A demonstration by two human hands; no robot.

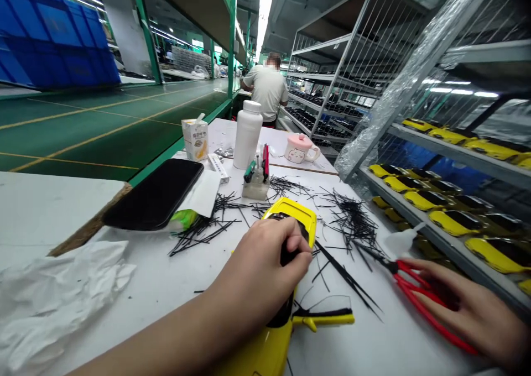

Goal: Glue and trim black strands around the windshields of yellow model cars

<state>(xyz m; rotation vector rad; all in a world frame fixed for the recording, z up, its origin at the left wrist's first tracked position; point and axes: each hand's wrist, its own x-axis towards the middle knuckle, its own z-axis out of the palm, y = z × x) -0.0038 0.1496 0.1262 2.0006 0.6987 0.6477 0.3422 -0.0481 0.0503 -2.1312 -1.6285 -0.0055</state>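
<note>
Glossy car (269, 347): long axis toward mug (295, 153), door (327, 320) open rightward. Left hand (279, 252): fingers curled, pinch unclear. Right hand (470, 312): fingers round scissors (401, 280).

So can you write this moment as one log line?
left hand: curled over yellow toy car | right hand: holding red-handled scissors | table: scattered black strips
</note>
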